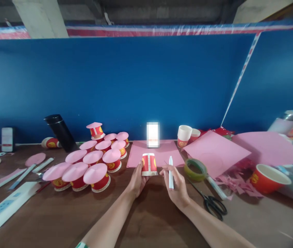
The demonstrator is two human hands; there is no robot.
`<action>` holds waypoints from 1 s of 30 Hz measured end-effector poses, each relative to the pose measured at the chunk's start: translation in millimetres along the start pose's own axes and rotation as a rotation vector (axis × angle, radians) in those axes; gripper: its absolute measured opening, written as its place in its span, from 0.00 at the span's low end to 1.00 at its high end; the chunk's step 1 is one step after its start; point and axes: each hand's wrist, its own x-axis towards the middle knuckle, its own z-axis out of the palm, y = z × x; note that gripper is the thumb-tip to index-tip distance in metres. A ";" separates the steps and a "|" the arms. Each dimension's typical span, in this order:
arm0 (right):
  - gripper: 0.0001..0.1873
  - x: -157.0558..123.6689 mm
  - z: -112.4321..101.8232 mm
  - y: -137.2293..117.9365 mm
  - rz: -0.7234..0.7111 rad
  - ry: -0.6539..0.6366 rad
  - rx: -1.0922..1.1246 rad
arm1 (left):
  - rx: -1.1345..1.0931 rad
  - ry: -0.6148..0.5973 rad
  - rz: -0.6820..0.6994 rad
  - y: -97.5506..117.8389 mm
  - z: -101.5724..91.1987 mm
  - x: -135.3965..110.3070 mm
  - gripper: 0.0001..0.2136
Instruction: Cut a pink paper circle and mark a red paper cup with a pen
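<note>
A red paper cup [149, 165], turned upside down with its rim at the bottom, is in my left hand [137, 181]. The fingers wrap round its left side and underside. My right hand [174, 184], just to the right of the cup, holds a white marker [171, 174] with its light tip pointing up. Cup and marker are apart. Behind them lies a stack of pink paper [136, 151] on the brown table. To the left stand several upturned red cups topped with pink paper discs [96, 173].
Right of my hands are a roll of tape [195, 169], black scissors [215, 205], pink sheets [217, 151], paper scraps and an orange paper cup [269, 179]. White cups [184, 132] stand by the blue partition [136, 86]. A black bottle [61, 133] leans at left.
</note>
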 end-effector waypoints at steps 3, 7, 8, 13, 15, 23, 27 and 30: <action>0.06 1.1 2.2 0.6 -0.020 0.014 -0.038 | 0.009 -0.019 0.004 -0.9 -1.0 0.2 0.17; 0.07 1.6 5.0 1.7 -0.066 0.002 -0.061 | 0.012 -0.043 0.020 -3.1 -2.9 1.1 0.18; 0.07 1.6 5.3 1.7 -0.075 0.000 -0.064 | 0.008 -0.049 0.025 -3.6 -3.2 1.3 0.17; 0.07 1.7 4.3 0.2 -0.083 -0.014 -0.067 | 0.014 -0.061 0.047 -3.7 -2.5 1.2 0.16; 0.07 1.6 3.3 -0.5 -0.083 -0.023 -0.065 | 0.022 -0.068 0.040 -3.2 -1.9 0.7 0.16; 0.07 1.0 2.5 -1.1 -0.090 -0.036 -0.134 | 0.015 -0.082 0.031 -1.1 -0.7 0.2 0.15; 0.07 -0.2 2.1 3.6 -0.061 -0.026 -0.132 | -0.002 -0.013 0.041 -4.0 -0.4 3.7 0.18; 0.07 -2.0 2.3 11.3 -0.053 0.039 -0.232 | 0.055 -0.003 0.039 -8.7 -2.1 7.8 0.18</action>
